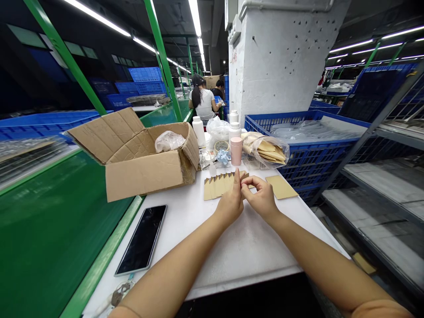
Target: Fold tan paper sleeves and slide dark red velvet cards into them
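Note:
My left hand (pixel 231 205) and my right hand (pixel 261 198) meet above the middle of a white table (pixel 245 260), their fingers curled together. My left index finger points upward. Whether the fingers pinch anything thin is hard to see. Just behind them lies a fanned row of kraft-paper cards (pixel 218 186), partly hidden by my fingers. A single kraft card (pixel 281 187) lies flat to the right of my right hand. A pink bottle (pixel 236 151) stands beyond the row, next to a clear plastic bag of kraft cards (pixel 266 150).
A smartphone (pixel 141 240) lies at the table's left edge. An open cardboard box (pixel 139 161) and white bottles (pixel 198 131) stand behind. A green conveyor (pixel 56 229) runs along the left, a blue crate (pixel 308 152) and metal shelving (pixel 374 185) are right, and co-workers (pixel 202 99) sit far ahead.

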Tool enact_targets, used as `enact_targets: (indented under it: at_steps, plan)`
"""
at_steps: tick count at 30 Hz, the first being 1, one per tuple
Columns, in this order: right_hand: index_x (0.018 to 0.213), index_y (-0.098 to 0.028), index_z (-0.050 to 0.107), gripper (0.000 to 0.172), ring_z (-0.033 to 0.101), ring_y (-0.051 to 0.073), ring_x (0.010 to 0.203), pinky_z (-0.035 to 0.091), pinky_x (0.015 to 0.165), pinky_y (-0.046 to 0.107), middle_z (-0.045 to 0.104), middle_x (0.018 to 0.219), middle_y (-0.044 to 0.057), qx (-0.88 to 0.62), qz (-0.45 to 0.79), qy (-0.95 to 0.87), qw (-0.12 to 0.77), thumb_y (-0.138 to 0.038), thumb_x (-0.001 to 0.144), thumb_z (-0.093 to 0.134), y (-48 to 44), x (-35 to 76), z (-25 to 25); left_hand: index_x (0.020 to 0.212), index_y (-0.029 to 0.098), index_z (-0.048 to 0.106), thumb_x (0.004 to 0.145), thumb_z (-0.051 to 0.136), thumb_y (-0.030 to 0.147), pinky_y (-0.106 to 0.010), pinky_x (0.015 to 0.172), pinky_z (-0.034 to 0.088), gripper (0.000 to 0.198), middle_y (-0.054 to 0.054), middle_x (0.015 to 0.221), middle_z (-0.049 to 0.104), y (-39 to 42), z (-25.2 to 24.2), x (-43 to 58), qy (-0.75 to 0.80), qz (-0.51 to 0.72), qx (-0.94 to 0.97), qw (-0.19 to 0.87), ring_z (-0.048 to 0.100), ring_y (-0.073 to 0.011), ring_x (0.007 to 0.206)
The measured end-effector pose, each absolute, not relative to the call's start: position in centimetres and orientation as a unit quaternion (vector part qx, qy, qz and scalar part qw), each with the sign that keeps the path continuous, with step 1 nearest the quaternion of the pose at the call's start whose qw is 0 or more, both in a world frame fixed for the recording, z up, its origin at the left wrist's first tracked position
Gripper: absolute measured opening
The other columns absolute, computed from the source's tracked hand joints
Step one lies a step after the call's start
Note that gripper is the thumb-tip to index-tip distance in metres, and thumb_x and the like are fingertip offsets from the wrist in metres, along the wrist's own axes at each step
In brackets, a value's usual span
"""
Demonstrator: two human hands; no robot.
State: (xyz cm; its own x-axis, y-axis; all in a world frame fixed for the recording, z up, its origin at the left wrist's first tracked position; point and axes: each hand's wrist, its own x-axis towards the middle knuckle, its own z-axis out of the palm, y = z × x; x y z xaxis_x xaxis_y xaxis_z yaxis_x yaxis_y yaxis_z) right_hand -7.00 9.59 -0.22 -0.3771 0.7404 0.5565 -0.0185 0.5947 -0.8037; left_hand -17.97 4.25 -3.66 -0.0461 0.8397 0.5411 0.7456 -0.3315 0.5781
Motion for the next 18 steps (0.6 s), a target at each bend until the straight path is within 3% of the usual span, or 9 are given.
enact_targets:
  at_steps: [11, 18]
  plan:
    - [0.07, -0.019, 0.063, 0.007, 0.062, 0.016, 0.069, 0.049, 0.069, 0.028, 0.066, 0.071, 0.001, -0.239, 0.391, -0.733, 0.502, -0.02, 0.071, 0.056, 9.88, -7.15, -0.63, 0.14, 0.025, -0.021, 0.087, 0.035, 0.009, -0.044, 0.089, 0.047, 0.079, -0.017, 0.145, 0.029, 4.1, -3.32, -17.83, 0.59, 0.427, 0.685, 0.038, 0.044, -0.0285, 0.123]
    - [0.066, -0.019, 0.061, 0.006, 0.06, 0.016, 0.067, 0.047, 0.069, 0.028, 0.064, 0.068, 0.0, -0.24, 0.397, -0.731, 0.5, -0.018, 0.069, 0.055, 9.78, -7.03, -0.24, 0.141, 0.024, -0.019, 0.087, 0.034, 0.008, -0.043, 0.094, 0.044, 0.077, -0.017, 0.145, 0.028, 4.18, -3.46, -17.8, 0.572, 0.437, 0.693, 0.026, 0.039, -0.0256, 0.127]
